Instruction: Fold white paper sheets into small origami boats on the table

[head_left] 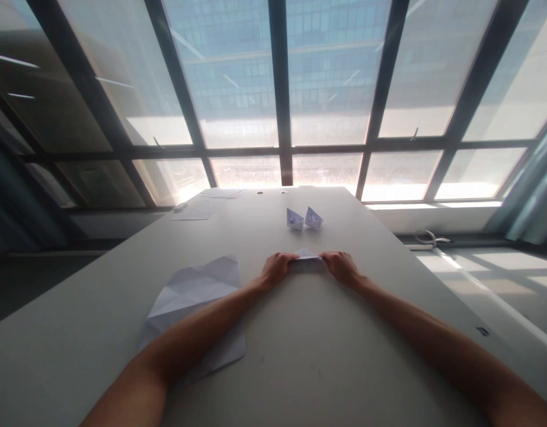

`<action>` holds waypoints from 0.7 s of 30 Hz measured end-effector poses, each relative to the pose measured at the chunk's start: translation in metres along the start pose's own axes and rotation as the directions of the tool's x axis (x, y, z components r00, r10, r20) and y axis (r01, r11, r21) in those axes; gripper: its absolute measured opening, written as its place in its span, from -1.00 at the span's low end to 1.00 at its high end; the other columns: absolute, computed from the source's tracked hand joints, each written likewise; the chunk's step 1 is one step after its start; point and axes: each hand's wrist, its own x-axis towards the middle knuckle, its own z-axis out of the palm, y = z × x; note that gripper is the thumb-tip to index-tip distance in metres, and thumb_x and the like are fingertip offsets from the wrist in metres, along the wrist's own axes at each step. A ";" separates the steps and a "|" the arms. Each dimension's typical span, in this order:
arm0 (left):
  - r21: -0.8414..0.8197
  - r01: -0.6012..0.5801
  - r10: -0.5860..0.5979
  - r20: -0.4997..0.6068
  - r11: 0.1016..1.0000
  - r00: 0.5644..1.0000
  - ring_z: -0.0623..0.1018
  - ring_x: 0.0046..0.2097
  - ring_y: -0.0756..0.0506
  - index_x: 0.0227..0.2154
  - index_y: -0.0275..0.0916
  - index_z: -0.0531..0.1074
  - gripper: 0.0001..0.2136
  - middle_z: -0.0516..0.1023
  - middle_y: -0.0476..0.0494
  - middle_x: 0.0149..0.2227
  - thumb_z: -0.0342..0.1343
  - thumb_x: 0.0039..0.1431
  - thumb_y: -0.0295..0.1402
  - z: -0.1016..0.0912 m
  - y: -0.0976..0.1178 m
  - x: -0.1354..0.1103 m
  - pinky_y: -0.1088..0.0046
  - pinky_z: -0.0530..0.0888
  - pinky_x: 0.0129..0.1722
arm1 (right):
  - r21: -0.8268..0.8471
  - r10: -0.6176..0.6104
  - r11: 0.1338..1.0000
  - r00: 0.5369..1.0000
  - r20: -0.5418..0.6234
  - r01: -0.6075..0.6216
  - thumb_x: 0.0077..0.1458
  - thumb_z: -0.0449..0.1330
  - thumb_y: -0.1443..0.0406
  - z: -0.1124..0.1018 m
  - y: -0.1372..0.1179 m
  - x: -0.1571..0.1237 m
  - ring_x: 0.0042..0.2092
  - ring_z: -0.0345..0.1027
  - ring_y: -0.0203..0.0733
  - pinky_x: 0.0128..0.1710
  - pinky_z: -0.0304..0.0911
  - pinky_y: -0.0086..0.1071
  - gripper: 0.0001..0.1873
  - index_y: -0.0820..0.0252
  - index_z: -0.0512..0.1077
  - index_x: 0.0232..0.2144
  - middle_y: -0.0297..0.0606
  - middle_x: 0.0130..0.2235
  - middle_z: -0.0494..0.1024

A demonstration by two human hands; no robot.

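A small folded piece of white paper (307, 255) is held level just above the table, stretched between my two hands. My left hand (277, 266) pinches its left end, and my right hand (341, 265) pinches the right end. Both hands are closed, with the fingertips partly hidden behind the knuckles. Beyond them stand two folded paper boats, the left boat (294, 220) close beside the right boat (314, 219). Under my left forearm lies a large creased sheet of paper (191, 290), partly covered by the arm.
The long white table (300, 367) reaches toward the windows (237, 118). Flat paper sheets (195, 209) lie at its far left, near a small pale object (181, 207). Cable holes (259, 193) show at the far end. A white cable (428, 238) lies beyond the right edge.
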 end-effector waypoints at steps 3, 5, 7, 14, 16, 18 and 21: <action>0.049 -0.006 0.011 -0.100 0.999 0.995 0.53 0.10 -0.20 0.08 -0.04 0.51 -0.62 0.55 -0.04 0.09 -0.11 0.35 -0.44 0.003 -0.004 0.001 0.25 0.40 0.11 | 0.006 -0.034 0.999 0.991 -0.129 0.035 0.31 -0.07 0.39 -0.001 0.000 0.001 -0.02 0.49 -0.06 0.15 0.19 -0.21 -0.56 0.07 0.51 0.05 -0.16 -0.06 0.63; 0.087 -0.039 0.051 -0.146 0.995 0.988 0.46 0.17 -0.14 0.12 -0.11 0.46 -0.53 0.49 -0.06 0.16 -0.19 0.31 -0.56 0.005 -0.007 0.002 0.23 0.30 0.21 | 0.013 -0.087 0.996 0.976 -0.200 0.092 0.28 -0.12 0.46 0.001 0.001 0.002 0.03 0.45 -0.12 0.24 0.08 -0.21 -0.50 0.11 0.47 0.10 -0.18 0.02 0.59; 0.147 -0.063 0.082 -0.123 0.987 0.989 0.38 0.25 -0.12 0.14 -0.15 0.43 -0.48 0.43 -0.09 0.21 -0.21 0.24 -0.63 0.008 -0.011 0.003 0.18 0.17 0.30 | 0.007 -0.126 0.992 0.970 -0.209 0.130 0.25 -0.13 0.50 0.003 0.002 0.003 0.13 0.38 -0.15 0.29 0.00 -0.21 -0.46 0.14 0.45 0.13 -0.18 0.12 0.52; 0.311 -0.033 0.021 0.043 0.950 0.999 0.09 0.39 -0.27 0.22 -0.31 0.29 -0.52 0.19 -0.35 0.34 -0.06 0.23 -0.39 0.016 -0.012 0.001 -0.11 -0.27 0.34 | -0.059 -0.075 0.995 0.996 0.038 0.077 0.20 -0.09 0.48 0.015 0.007 0.005 0.32 0.10 -0.05 0.34 -0.19 0.01 -0.44 0.21 0.35 0.21 -0.08 0.26 0.34; 0.301 -0.108 0.081 0.102 0.947 0.992 -0.02 0.42 -0.24 0.27 -0.38 0.21 -0.47 0.06 -0.38 0.39 -0.07 0.26 -0.34 0.018 -0.009 0.002 -0.03 -0.28 0.35 | -0.092 -0.082 0.992 0.996 0.035 0.085 0.24 -0.07 0.41 0.017 0.004 0.004 0.35 0.02 -0.01 0.35 -0.31 0.07 -0.46 0.30 0.29 0.24 0.00 0.29 0.29; 0.246 -0.202 0.153 0.204 0.948 0.967 -0.06 0.43 -0.19 0.32 -0.38 0.11 -0.45 -0.03 -0.35 0.41 -0.13 0.31 -0.31 0.019 -0.007 0.003 0.08 -0.21 0.37 | -0.107 -0.073 0.991 0.997 0.030 0.076 0.27 -0.06 0.33 0.019 -0.002 0.003 0.37 -0.02 0.03 0.35 -0.33 0.06 -0.46 0.40 0.26 0.25 0.09 0.30 0.24; 0.154 -0.262 0.205 0.310 0.953 0.928 -0.06 0.43 -0.16 0.38 -0.30 -0.02 -0.44 -0.08 -0.29 0.43 -0.20 0.38 -0.24 0.020 -0.007 0.005 0.17 -0.11 0.37 | -0.047 -0.112 0.992 0.992 0.062 0.115 0.35 -0.12 0.20 0.021 -0.009 0.002 0.39 -0.08 0.02 0.36 -0.32 0.04 -0.43 0.38 0.20 0.29 0.08 0.34 0.17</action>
